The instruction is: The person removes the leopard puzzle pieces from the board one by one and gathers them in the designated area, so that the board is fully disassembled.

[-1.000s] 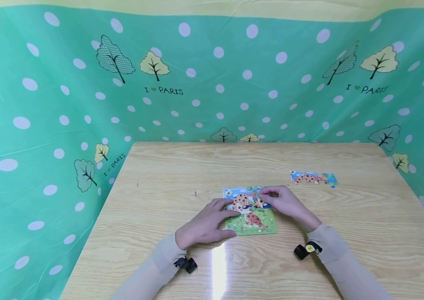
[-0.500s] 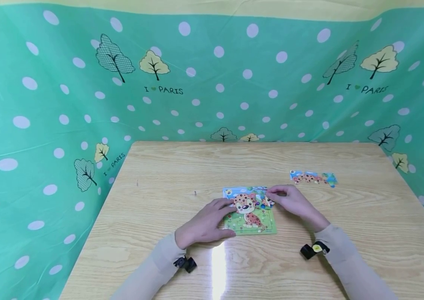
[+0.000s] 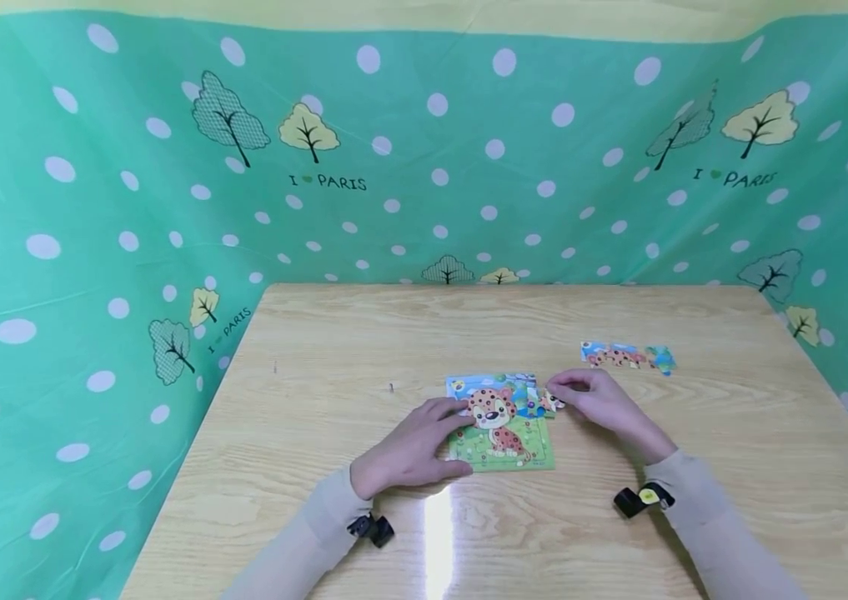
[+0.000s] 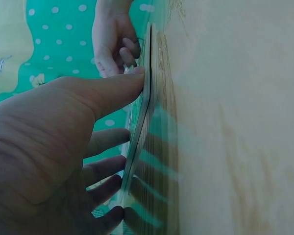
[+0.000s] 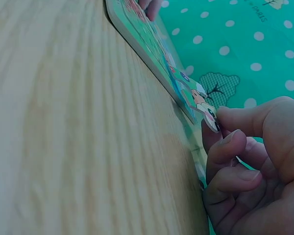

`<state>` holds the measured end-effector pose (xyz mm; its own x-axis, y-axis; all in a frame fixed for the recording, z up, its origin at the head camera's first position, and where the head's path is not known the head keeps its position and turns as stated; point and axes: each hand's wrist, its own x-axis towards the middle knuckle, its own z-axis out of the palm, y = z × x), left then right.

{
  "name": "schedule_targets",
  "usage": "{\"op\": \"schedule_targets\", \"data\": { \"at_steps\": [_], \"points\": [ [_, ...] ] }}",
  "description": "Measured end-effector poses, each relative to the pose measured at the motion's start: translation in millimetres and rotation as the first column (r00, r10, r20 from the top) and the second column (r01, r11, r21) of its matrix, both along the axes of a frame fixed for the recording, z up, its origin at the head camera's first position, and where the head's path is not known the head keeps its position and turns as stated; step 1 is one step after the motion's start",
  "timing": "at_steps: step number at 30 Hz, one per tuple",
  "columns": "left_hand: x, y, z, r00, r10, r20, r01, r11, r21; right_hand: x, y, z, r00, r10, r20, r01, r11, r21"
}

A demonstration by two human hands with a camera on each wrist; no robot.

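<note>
A jigsaw puzzle board (image 3: pixel 494 454) with a spotted leopard on green grass lies flat on the table. My left hand (image 3: pixel 416 442) rests on its left side, fingers spread and thumb at the near edge. In the left wrist view, that thumb and the fingertips touch the board's edge (image 4: pixel 146 93). At the board's right edge, my right hand (image 3: pixel 604 406) pinches a puzzle piece (image 3: pixel 554 402) between thumb and index finger. The right wrist view shows the piece (image 5: pixel 204 108) tilted, jutting past the board's edge; whether it is one piece or joined ones, I cannot tell.
Farther back on the right lie several puzzle pieces, a spotted group (image 3: pixel 616 357) and a blue-green one (image 3: pixel 661 360) beside it. The wooden table (image 3: pixel 333 333) meets a green dotted cloth (image 3: pixel 393 217) behind and at the sides.
My right hand has drawn the puzzle piece rightward, from over the board's upper right part to just past its right edge. The left hand has stayed in place.
</note>
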<state>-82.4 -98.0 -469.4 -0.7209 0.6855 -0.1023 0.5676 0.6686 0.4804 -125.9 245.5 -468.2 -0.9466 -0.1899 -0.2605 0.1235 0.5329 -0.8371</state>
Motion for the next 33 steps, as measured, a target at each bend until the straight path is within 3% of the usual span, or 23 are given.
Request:
{"op": "schedule_targets", "data": {
  "at_steps": [10,25,33],
  "points": [
    [0.0,0.2,-1.4,1.000,-0.001,0.001,0.001,1.000,0.005,-0.8,21.5,3.5,0.999,-0.009,-0.038,0.013,0.996,0.088],
    [-0.4,-0.4,-0.5,1.000,0.011,0.009,-0.011,1.000,0.019,-1.9,54.2,3.7,0.999,-0.048,-0.008,0.048,0.992,0.112],
    [-0.4,0.3,-0.8,1.000,0.015,0.011,-0.015,1.000,0.011,-4.1,65.5,2.0,0.997,-0.033,-0.065,0.043,0.986,0.160]
  ]
}}
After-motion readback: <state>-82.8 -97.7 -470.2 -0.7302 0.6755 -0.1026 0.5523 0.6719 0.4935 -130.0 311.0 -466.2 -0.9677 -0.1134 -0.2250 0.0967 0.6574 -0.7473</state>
